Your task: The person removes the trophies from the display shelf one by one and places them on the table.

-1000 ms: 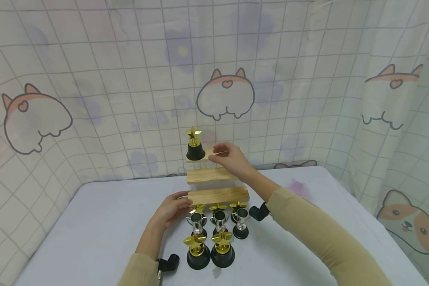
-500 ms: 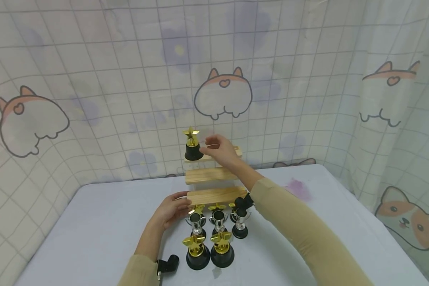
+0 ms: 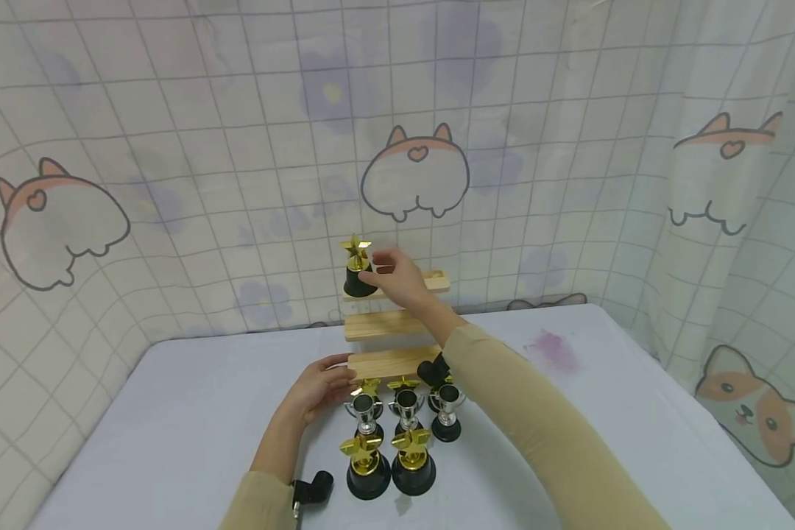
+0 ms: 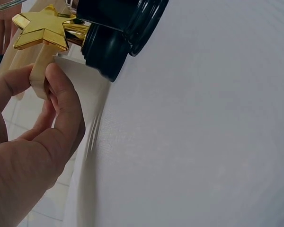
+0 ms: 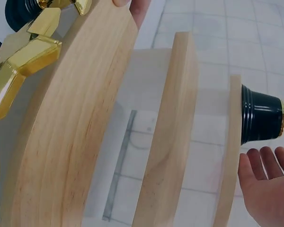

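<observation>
A trophy [image 3: 358, 282] with a gold star and black base stands upright at the left end of the top wooden shelf. My right hand [image 3: 400, 278] is just right of it, thumb overlapping the base in the head view. In the right wrist view, loosely bent fingers [image 5: 267, 163] lie beside the black base, a small gap showing. My left hand [image 3: 318, 386] pinches the left end of the lowest wooden board [image 3: 391, 364] between thumb and fingers, as the left wrist view shows behind a gold star [image 4: 43, 29].
In front of the stand are silver cups [image 3: 407, 403] and gold star trophies [image 3: 414, 464], several in rows on the white table [image 3: 192, 419]. The middle board [image 3: 384, 325] sits between the other two. A grid-patterned curtain [image 3: 238, 147] hangs behind.
My right hand has moved left along the top shelf toward the star trophy, its thumb now reaching the base in the head view. The left hand keeps its hold on the lowest board.
</observation>
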Tool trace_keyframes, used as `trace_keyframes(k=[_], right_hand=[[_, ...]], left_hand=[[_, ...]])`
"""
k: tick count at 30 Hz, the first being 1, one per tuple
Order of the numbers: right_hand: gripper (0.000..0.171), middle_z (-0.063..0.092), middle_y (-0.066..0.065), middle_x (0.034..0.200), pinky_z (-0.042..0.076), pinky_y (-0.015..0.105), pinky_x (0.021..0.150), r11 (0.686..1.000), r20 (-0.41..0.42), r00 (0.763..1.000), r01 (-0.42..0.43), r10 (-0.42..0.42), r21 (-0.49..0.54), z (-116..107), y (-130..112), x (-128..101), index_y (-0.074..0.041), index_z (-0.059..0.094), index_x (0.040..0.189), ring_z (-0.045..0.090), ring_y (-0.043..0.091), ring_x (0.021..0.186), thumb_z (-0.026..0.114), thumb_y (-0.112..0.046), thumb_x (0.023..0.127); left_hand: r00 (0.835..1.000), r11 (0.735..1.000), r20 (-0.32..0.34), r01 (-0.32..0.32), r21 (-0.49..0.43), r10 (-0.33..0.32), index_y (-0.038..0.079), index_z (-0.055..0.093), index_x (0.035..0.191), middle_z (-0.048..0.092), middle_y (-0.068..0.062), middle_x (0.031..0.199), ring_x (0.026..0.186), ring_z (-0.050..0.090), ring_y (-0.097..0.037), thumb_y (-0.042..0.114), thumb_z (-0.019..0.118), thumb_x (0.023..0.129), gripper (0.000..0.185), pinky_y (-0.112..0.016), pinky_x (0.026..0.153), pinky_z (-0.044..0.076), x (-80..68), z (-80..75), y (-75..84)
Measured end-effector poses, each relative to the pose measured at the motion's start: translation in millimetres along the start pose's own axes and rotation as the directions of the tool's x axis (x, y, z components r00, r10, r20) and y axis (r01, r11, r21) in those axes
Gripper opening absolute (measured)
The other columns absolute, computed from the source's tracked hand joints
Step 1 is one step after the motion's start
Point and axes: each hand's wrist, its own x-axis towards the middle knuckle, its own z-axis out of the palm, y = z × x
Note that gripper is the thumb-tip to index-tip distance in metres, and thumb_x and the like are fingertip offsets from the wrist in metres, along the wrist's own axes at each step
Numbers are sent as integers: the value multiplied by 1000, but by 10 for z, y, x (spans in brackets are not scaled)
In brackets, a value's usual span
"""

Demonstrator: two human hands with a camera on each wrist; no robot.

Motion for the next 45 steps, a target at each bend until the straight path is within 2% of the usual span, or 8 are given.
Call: trace_keyframes(k=[3, 11, 21, 27, 34, 45], right_hand=[[57, 56, 9, 142, 53, 40, 102, 1000, -13, 1000, -2, 1, -17, 40, 18, 40, -9, 54, 143, 53, 30, 131, 77, -30, 95], [53, 60, 11, 136, 55, 35, 97, 1000, -57, 998, 13, -13, 1, 136, -6, 72, -6, 57, 138, 57, 28, 124, 78, -26, 94], [51, 62, 12, 134, 56, 33, 96, 1000, -70, 997, 11, -10, 15, 203, -43, 56, -5, 56, 141, 59, 27, 122, 76, -18, 96], [50, 61, 12, 135, 58, 32, 92, 1000, -79, 997, -1, 1, 12, 201, -61, 35, -5, 56, 141, 59, 27, 122, 75, -18, 96], [49, 60, 11, 135, 57, 33, 94, 1000, -79, 997, -16, 16, -1, 174, -72, 35, -6, 56, 141, 58, 27, 124, 75, -18, 97], [46, 59, 11, 136, 58, 35, 91, 1000, -87, 996, -23, 22, -2, 31, -106, -53, -7, 58, 139, 59, 26, 121, 74, -17, 97]], left_hand=[[1000, 1000, 5, 4, -5, -4, -7, 47, 146, 65, -21, 119, 92, 69, -19, 2, 66, 95, 55, -35, 86, 62, 3, 9, 13], [1000, 1000, 7, 6, -16, -6, -7, 46, 147, 63, -21, 119, 90, 69, -19, 0, 66, 94, 57, -35, 87, 61, -4, 19, 33], [1000, 1000, 3, 5, -4, -5, -8, 46, 146, 64, -21, 119, 92, 69, -19, 1, 66, 95, 55, -35, 87, 61, -1, 13, 12], [1000, 1000, -2, -5, 13, 5, -8, 48, 145, 63, -23, 121, 92, 70, -20, 2, 66, 94, 55, -34, 85, 62, 16, 8, 3], [1000, 1000, -9, -4, 17, 4, -8, 48, 145, 64, -22, 120, 90, 70, -20, 2, 66, 93, 55, -34, 84, 62, 16, -2, -1], [1000, 1000, -19, -1, 19, 1, -7, 48, 145, 64, -23, 121, 91, 70, -20, 2, 67, 94, 56, -34, 86, 62, 4, 5, 4]])
